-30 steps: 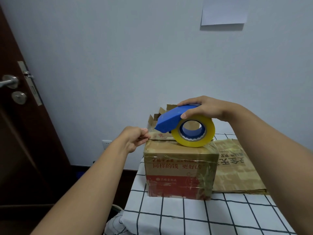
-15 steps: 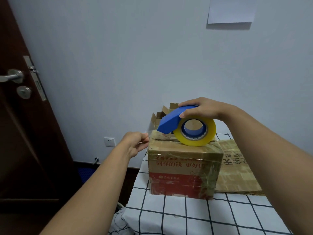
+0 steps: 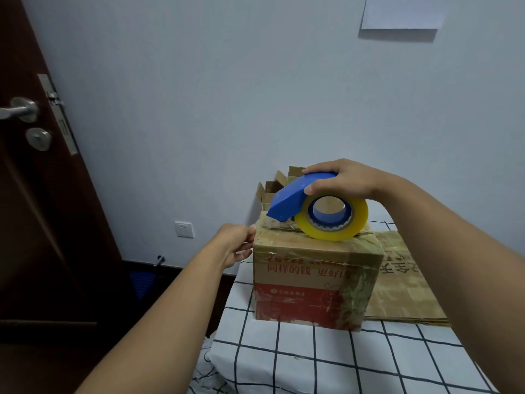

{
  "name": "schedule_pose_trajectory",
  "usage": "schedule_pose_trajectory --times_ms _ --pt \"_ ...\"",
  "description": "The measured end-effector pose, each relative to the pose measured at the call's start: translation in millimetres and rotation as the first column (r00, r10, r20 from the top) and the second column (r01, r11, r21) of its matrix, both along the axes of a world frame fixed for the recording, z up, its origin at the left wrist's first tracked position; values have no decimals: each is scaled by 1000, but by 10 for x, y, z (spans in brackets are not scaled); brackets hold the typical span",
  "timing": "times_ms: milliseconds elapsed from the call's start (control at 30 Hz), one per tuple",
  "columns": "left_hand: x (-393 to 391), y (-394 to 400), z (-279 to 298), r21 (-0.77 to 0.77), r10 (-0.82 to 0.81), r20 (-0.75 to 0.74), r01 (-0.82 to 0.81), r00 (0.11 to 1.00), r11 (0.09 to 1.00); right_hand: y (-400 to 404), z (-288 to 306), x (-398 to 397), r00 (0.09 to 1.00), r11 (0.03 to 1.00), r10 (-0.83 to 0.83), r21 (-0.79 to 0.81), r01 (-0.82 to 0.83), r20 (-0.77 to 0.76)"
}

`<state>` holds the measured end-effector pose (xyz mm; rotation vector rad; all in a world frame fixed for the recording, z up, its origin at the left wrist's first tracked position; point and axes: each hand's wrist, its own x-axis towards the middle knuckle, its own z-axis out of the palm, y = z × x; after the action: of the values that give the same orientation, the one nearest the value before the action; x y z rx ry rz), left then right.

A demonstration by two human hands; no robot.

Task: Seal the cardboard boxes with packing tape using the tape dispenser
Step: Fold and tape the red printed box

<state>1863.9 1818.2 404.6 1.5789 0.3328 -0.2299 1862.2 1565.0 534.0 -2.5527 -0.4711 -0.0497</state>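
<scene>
A brown and red cardboard box [image 3: 312, 280] wrapped in old tape stands on the checked tablecloth. My right hand [image 3: 346, 180] grips the blue tape dispenser [image 3: 287, 203] from above. Its yellow tape roll [image 3: 359, 220] rests on the box's top, with the nose pointing left. A strip of clear tape runs from the nose to the box's top left edge. There my left hand [image 3: 235, 245] pinches the tape end against the box's left side, fingers curled.
A flattened cardboard sheet [image 3: 403, 280] lies right of the box. Another box [image 3: 272, 189] with open flaps stands behind it by the wall. The table [image 3: 312, 359] ends just left of the box. A dark door [image 3: 34, 194] stands at the left.
My left hand has dropped from the box's top left corner to its left side, drawing the tape end down. The dispenser stays on the box top. The camera moved slightly.
</scene>
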Motion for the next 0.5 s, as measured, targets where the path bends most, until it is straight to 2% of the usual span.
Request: schedule_pose_trajectory --times_ms 67,133,167,233,300,333,367,433,500 --pt "-19 17 -66 276 -47 17 40 999 960 -17 -11 -3 1000 1000 -6 22 6 3" --pt "-56 43 -189 428 -51 80 12 995 904 -20 -25 -21 1000 999 -2 39 2 5" --pt "-84 42 -213 437 -21 159 -51 987 898 -23 -27 -22 1000 999 -2 41 2 9" --pt "-175 4 -163 328 11 329 -126 944 936 -17 -37 -13 1000 999 -9 43 9 14" --pt "-285 -99 -94 261 -181 407 76 896 962 -9 -47 -6 1000 999 -5 47 5 18" --pt "-337 -161 -87 322 -305 413 176 858 930 -11 -48 -3 1000 999 -7 50 6 19" --pt "-381 -206 -100 413 -388 418 209 822 886 -13 -45 -3 1000 999 -12 52 11 20" --pt "-392 -219 -126 553 -417 457 117 785 825 -4 -29 -8 999 999 -19 43 18 26" --pt "-327 -149 -115 566 -362 506 15 783 824 9 10 -2 1000 1000 -16 21 15 26"
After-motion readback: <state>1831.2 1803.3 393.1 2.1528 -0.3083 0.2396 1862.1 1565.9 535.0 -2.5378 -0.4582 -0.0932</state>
